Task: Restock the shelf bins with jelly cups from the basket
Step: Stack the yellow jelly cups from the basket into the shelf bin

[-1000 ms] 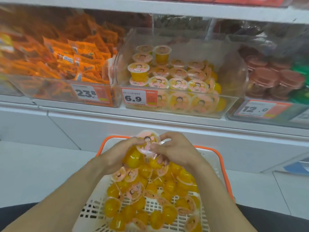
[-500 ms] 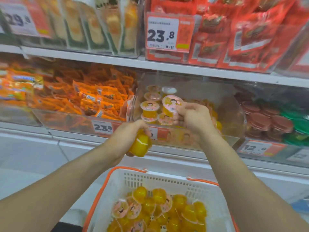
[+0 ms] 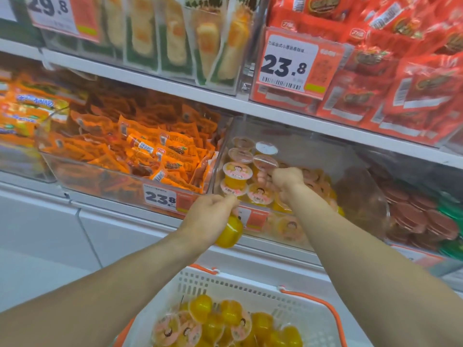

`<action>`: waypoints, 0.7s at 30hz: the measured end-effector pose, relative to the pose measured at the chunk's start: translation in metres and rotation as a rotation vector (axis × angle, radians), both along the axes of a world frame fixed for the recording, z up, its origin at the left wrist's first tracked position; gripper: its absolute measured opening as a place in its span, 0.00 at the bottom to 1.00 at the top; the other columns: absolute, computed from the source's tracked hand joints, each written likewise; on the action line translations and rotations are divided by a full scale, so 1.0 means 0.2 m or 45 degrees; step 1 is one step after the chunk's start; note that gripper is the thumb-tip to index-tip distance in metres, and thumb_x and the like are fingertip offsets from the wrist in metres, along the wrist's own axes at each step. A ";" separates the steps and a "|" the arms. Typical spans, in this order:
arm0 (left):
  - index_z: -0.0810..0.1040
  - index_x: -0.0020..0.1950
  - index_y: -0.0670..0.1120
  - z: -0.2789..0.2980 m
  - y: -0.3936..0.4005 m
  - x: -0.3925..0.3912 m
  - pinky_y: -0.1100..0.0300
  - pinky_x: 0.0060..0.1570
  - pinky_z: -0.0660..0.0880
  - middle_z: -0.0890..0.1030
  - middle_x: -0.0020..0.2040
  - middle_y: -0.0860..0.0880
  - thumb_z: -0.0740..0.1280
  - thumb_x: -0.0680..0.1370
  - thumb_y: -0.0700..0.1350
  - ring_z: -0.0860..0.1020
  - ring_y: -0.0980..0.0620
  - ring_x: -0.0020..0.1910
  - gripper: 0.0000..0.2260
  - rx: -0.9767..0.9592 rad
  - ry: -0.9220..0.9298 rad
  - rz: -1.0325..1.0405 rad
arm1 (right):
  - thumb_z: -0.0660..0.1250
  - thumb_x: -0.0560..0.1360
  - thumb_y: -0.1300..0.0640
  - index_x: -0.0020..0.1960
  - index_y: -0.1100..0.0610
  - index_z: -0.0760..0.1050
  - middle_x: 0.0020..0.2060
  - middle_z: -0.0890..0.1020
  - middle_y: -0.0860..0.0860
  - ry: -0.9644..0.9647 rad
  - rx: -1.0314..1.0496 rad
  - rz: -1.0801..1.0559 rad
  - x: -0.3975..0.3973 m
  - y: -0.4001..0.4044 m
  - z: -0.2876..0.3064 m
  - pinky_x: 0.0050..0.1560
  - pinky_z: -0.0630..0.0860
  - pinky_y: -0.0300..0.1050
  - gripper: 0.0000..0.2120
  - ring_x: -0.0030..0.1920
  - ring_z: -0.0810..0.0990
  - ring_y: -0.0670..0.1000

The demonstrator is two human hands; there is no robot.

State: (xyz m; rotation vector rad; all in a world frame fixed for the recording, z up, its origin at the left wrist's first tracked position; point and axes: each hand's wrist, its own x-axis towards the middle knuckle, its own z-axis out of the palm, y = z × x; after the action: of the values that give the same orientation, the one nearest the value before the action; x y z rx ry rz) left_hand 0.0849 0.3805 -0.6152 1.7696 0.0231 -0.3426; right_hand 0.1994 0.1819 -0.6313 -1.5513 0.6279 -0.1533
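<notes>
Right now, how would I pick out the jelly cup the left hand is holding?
Find the clear bin of jelly cups on the middle shelf. Just below its front edge, the left hand grips one yellow jelly cup. Unlike the cups standing in the bin or piled in the white basket, it hangs in mid-air, tilted.

Both arms outstretched, fingers [image 3: 231,200] curled

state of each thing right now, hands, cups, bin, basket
left hand: grips a yellow jelly cup in front of the bin, not yet in
right hand: fingers curled, inside the clear bin among stacked cups; grip contents hidden
clear bin: partly filled, right side bare
basket: holds many loose cups
</notes>
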 end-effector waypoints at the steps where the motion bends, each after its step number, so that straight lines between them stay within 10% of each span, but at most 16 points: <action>1: 0.78 0.40 0.47 0.00 -0.01 0.00 0.54 0.42 0.68 0.73 0.39 0.45 0.65 0.78 0.50 0.71 0.47 0.37 0.10 0.006 0.000 -0.006 | 0.66 0.79 0.66 0.57 0.71 0.76 0.35 0.83 0.58 -0.003 0.006 0.001 0.01 0.00 0.00 0.28 0.78 0.38 0.09 0.26 0.83 0.48; 12: 0.79 0.45 0.36 -0.03 -0.04 0.00 0.55 0.41 0.68 0.72 0.40 0.44 0.65 0.78 0.49 0.71 0.48 0.38 0.15 0.005 -0.035 -0.020 | 0.66 0.80 0.64 0.54 0.68 0.78 0.33 0.80 0.55 0.035 -0.056 0.037 0.03 -0.05 0.00 0.28 0.79 0.38 0.07 0.28 0.78 0.47; 16: 0.81 0.41 0.41 -0.01 -0.04 -0.01 0.56 0.40 0.69 0.75 0.39 0.46 0.65 0.78 0.48 0.73 0.49 0.37 0.12 -0.006 -0.041 -0.005 | 0.66 0.79 0.51 0.49 0.61 0.80 0.32 0.83 0.53 0.042 -0.564 0.050 -0.03 -0.10 0.05 0.45 0.83 0.52 0.13 0.30 0.80 0.52; 21: 0.79 0.40 0.48 0.00 -0.05 -0.01 0.55 0.41 0.71 0.77 0.37 0.48 0.65 0.79 0.52 0.75 0.49 0.37 0.11 -0.078 0.025 0.026 | 0.67 0.79 0.50 0.46 0.55 0.80 0.31 0.81 0.47 -0.430 -0.895 0.333 -0.42 0.04 0.25 0.31 0.73 0.37 0.09 0.29 0.77 0.45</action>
State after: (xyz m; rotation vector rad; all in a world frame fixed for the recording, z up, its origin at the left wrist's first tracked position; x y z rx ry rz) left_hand 0.0827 0.3707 -0.6146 1.7046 0.0446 -0.3425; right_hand 0.1147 0.1892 -0.5823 -2.2006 0.0874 -0.4620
